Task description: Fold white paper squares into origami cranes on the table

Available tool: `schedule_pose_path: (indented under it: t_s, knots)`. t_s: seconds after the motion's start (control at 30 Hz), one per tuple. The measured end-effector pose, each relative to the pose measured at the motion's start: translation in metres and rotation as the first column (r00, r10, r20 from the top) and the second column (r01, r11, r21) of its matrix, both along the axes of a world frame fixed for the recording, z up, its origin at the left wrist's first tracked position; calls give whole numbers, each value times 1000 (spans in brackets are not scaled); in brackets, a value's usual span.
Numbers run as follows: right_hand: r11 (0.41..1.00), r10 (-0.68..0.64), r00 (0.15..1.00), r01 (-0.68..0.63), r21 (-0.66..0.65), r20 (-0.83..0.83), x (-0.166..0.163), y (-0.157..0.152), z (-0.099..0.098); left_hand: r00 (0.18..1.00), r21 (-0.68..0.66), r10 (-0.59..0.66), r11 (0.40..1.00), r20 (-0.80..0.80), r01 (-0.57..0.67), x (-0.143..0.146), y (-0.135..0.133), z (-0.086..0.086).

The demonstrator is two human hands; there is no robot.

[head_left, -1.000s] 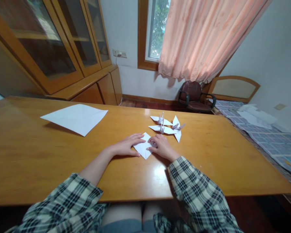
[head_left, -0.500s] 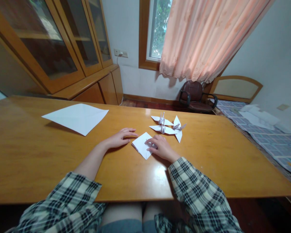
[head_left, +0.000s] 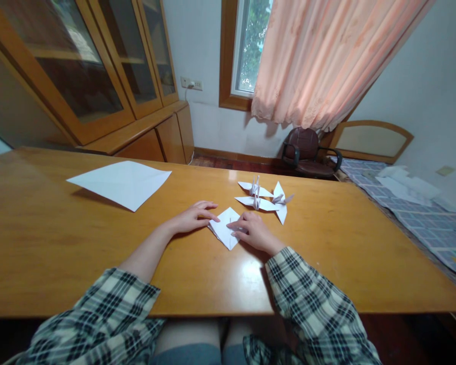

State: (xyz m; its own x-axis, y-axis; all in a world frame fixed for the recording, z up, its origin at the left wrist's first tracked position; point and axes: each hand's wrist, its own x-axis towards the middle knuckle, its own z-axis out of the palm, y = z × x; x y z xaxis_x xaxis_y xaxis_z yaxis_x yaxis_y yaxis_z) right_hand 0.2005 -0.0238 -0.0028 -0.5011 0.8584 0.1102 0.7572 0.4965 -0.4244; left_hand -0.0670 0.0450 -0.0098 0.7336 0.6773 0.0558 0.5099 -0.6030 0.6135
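A small white square of folded paper (head_left: 223,230) lies on the table like a diamond, with crease lines near its middle. My right hand (head_left: 255,232) covers its right corner, fingers bent and the thumb and index finger closed on the paper. From the left, my left hand (head_left: 195,218) reaches in with fingers stretched out, the thumb touching the paper's left edge. Just beyond the hands sit three white paper cranes: a rear one (head_left: 264,192), a front one (head_left: 266,205) and a right one (head_left: 280,208).
A large white sheet (head_left: 127,185) rests at the far left of the wooden table (head_left: 79,253), partly raised off the surface. Past the table stand a glass-door cabinet (head_left: 135,109), a brown armchair (head_left: 304,149) and a bed (head_left: 406,195) with papers on it.
My left hand has moved slightly right, and its thumb now touches the paper's left edge. My right hand stays on the right corner. The view has shifted a little.
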Motion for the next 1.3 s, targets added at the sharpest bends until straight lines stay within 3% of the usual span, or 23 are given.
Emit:
schedule_pose_path:
  t_s: [0.3, 0.53, 1.0, 1.3]
  knots:
    - [1000, -3, 1000, 3, -17, -12, -1, 0, 3, 998, 90, 65, 994, -12, -64, 7, 1, -10]
    - [1000, -10, 1000, 9, -21, -13, -2, -1, 5, 998, 74, 57, 996, -10, -56, 15, 1, -5]
    - [998, 57, 997, -57, -7, -56, -1, 5, -4, 982, 254, 191, 949, 2, -185, 46, -9, -6]
    - [986, 156, 988, -156, -51, 1, 2, -7, 14, 975, 330, 220, 923, -32, -197, 53, -16, -9]
